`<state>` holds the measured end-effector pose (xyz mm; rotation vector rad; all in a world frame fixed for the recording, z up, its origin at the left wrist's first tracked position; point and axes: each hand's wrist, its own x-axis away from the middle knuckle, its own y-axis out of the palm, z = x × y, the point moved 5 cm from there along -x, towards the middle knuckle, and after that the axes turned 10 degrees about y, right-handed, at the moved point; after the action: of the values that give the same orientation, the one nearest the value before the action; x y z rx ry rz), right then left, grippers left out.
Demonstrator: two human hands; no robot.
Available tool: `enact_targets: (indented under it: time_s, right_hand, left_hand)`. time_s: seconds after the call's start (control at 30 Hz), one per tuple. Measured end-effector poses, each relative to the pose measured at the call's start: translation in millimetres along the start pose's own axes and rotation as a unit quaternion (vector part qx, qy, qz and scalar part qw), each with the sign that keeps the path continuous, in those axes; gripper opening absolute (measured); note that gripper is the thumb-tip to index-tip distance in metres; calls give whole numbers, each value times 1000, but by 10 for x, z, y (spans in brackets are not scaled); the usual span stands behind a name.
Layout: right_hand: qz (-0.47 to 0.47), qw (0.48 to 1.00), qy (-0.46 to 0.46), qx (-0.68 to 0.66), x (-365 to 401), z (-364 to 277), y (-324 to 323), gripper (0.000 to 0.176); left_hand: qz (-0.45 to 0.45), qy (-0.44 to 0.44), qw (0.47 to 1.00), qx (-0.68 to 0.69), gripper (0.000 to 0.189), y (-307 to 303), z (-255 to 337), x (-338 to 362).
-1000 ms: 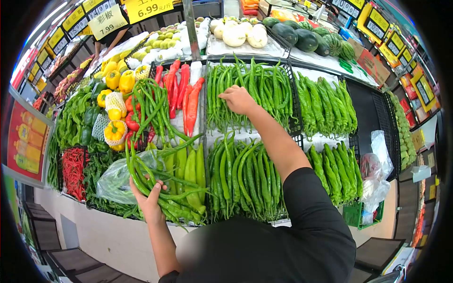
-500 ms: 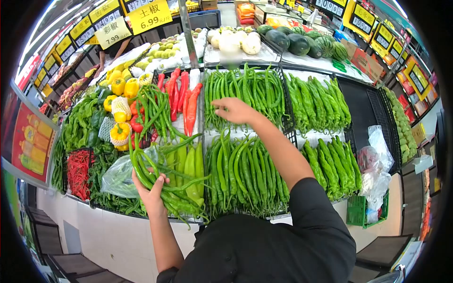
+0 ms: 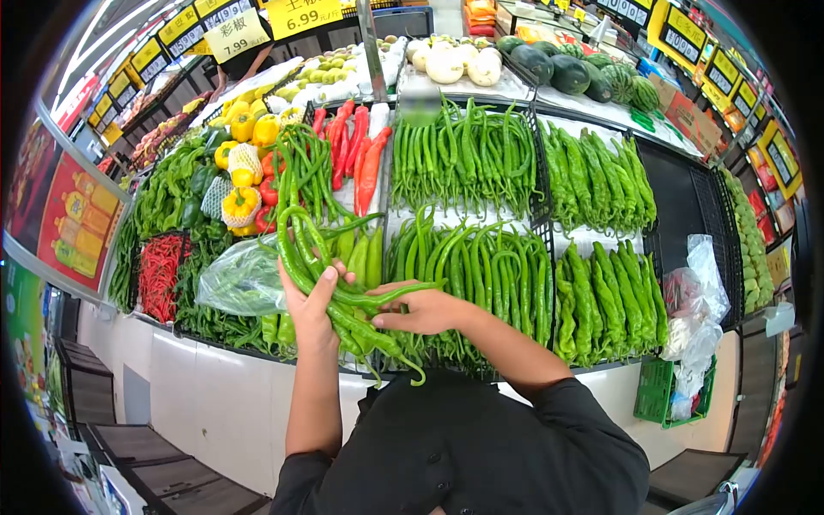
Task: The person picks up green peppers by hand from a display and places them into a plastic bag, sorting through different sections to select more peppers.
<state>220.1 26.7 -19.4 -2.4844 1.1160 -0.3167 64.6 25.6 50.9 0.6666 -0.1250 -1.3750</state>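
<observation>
My left hand (image 3: 311, 300) is closed round a bunch of long green peppers (image 3: 302, 257), its thumb lying across them. Their tips curl down to the right, above the display. At the right side of this bunch, my right hand (image 3: 421, 309) has its fingers bent about a long green pepper (image 3: 399, 293) that sticks out; its fingertips are partly hidden. A clear plastic bag (image 3: 240, 279) lies just left of my left hand, over other green peppers. Below and behind my right hand is a crate of long green peppers (image 3: 468, 279).
Red peppers (image 3: 371, 170), yellow bell peppers (image 3: 242, 206) and small red chillies (image 3: 160, 275) lie to the left. More green peppers (image 3: 609, 300) fill crates at right. Plastic bags (image 3: 702, 283) hang above a green basket (image 3: 657, 390). A metal post (image 3: 372, 56) rises at the back.
My right hand has come down and toward me from over the far pepper crate to the bunch. My left hand still holds the peppers, slightly higher and further right in view.
</observation>
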Motion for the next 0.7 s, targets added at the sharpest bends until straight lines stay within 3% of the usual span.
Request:
enact_targets:
  time_s: [0.03,0.13,0.23,0.33,0.47,0.6,0.7]
  right_hand:
    - [-11,995,56,-79,52,-65,15,49]
    - [79,994,-46,-60,54,40,71,41]
    - [37,955,64,-288,222,-22,-8,33]
    - [-31,965,124,-230,331,111,-86,29]
    - [67,978,-30,-193,520,253,-228,26]
    - [98,962,75,-245,818,555,-637,24]
    - [203,917,95,-329,1055,677,-1110,19]
  left_hand:
    - [-2,0,1000,-1,65,38,-2,29]
    - [4,6,1000,1,62,77,18,95]
    - [30,22,999,1,62,83,16,169]
    - [45,36,998,-2,60,16,15,193]
    - [82,60,995,-12,64,-102,60,235]
    - [122,84,989,-24,68,-402,126,254]
    - [151,102,982,-43,65,-580,222,313]
